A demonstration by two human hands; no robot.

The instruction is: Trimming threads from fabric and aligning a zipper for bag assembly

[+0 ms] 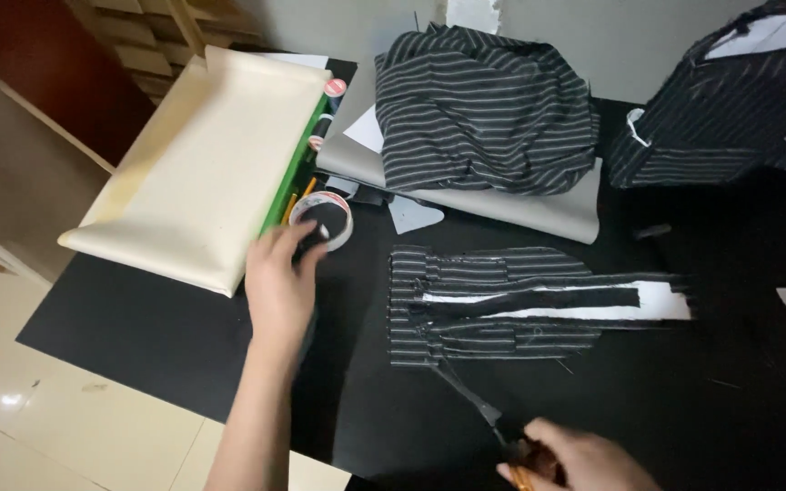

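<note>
The left hand (282, 277) rests at a tape roll (324, 218); just left of it a cream fabric bolt (202, 155) blocks the way; beyond it a green tray (295, 173) and a heap of striped cloth (484, 109) crowd the far side; to its right lies a flat striped piece (493, 305); open black tabletop (138, 327) lies nearer the body; the right hand (584, 464) holds scissors (475, 405), with bare tabletop to its right.
</note>
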